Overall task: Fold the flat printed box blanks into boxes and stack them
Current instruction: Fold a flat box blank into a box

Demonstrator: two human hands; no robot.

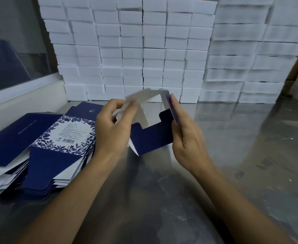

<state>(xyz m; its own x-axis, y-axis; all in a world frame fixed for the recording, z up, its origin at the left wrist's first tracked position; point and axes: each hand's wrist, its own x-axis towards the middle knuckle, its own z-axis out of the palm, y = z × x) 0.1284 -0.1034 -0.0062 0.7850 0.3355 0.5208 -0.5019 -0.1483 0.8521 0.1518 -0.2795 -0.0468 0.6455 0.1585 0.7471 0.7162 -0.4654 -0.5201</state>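
Bare forearms reach in from 6 o'clock over the scratched metal desk (224, 147), meeting near the middle of the view. Between them a partly folded box blank (151, 136) is held up off the desk, navy outside and white inside, its flaps standing open at 12 o'clock. At 9 o'clock of the blank, the left hand (113, 128) has its fingers curled round a white flap, which is blurred. At 3 o'clock of it, the right hand (187, 131) pinches the blank's side panel, fingers straight along the outer face and pointing toward 12 o'clock, thumb toward the near navy panel.

Toward 9 o'clock on the desk lie 2 overlapping piles of flat blanks (44, 155), navy with a floral-bordered label and a barcode on the top sheet; the pile's edge lies just beside the left wrist. Across 12 o'clock, a wall of stacked white boxes (143, 50) stands on the desk's far side, with blurrier stacks at 2 o'clock. A glass panel (16, 50) fills the corner at 10 o'clock.
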